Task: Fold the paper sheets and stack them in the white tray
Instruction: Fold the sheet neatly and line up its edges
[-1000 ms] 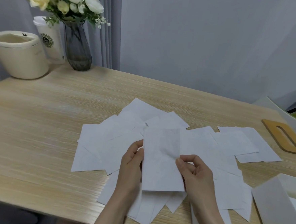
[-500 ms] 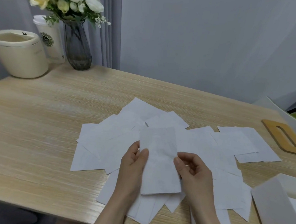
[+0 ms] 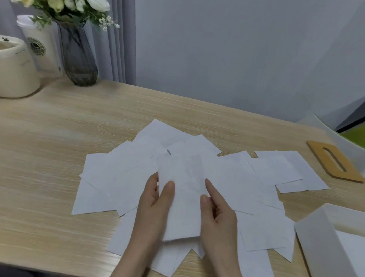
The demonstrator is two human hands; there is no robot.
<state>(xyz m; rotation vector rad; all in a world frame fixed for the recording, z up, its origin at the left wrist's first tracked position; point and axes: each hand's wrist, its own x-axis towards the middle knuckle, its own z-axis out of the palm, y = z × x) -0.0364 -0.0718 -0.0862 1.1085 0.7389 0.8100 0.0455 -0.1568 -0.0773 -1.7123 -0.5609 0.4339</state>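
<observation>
From the head camera, both hands are in at the middle of the wooden worktop (image 3: 35, 160), and between them stands a folded paper sheet (image 3: 184, 194), lifted just above the pile. The left hand (image 3: 154, 207) grips its left edge, thumb laid across the front and fingers curled behind. The right hand (image 3: 217, 216) pinches the right edge, thumb on the front, index finger stretched up along the side. Underneath, the loose paper sheets (image 3: 248, 199) lie fanned out and overlapping flat on the worktop. The white tray (image 3: 313, 236) sits at the near right corner, just beside the pile's right edge, with white paper lying inside. Beyond it lies a wooden lid (image 3: 335, 163) with a slot. Far left: a glass vase (image 3: 78, 55) of flowers, a paper cup (image 3: 42, 46) and a cream container (image 3: 11, 68).
</observation>
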